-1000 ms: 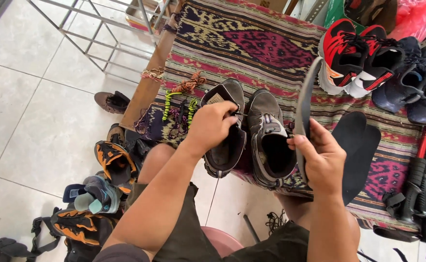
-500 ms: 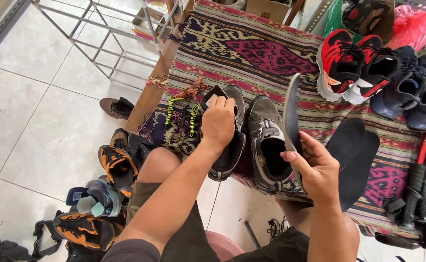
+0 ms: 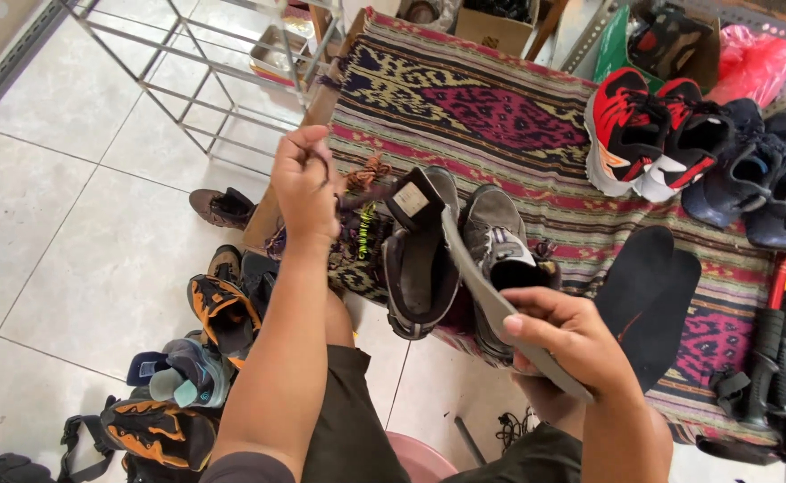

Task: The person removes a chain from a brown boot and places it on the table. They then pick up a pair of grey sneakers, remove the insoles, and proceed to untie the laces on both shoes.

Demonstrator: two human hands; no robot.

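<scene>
Head view looks down past my two forearms at a low worktop point(image 3: 751, 259) draped in a patterned woven cloth point(image 3: 500, 116). My right hand point(image 3: 576, 344) is clamped on a flat grey insole point(image 3: 482, 286), thumb on top and fingers curled beneath, and I hold it tilted so its far end points toward the mouth of the left grey boot point(image 3: 420, 259). That boot stands at the near edge of the cloth with its tongue pulled up and forward, and its mate, the right grey boot point(image 3: 500, 250), sits just beside it, touching along the side. My left hand point(image 3: 308, 183) is raised above the worktop's left corner, fingers pinched together on a thin dark lace point(image 3: 357, 199) that runs back toward the open boot. Under that hand lies a small tangle of coloured laces point(image 3: 366, 224), yellow-green and orange.

Two black insoles point(image 3: 648, 295) lie overlapping on the cloth to the right of the boots. Farther back on the cloth is a pair of red, black and white trainers point(image 3: 657, 134), and next to those a pair of dark blue shoes point(image 3: 769, 188). On the tiled floor point(image 3: 62, 224) to my left I see a heap of orange and black footwear point(image 3: 214, 304) and one brown shoe point(image 3: 219, 206) near a metal rack point(image 3: 223, 80).
</scene>
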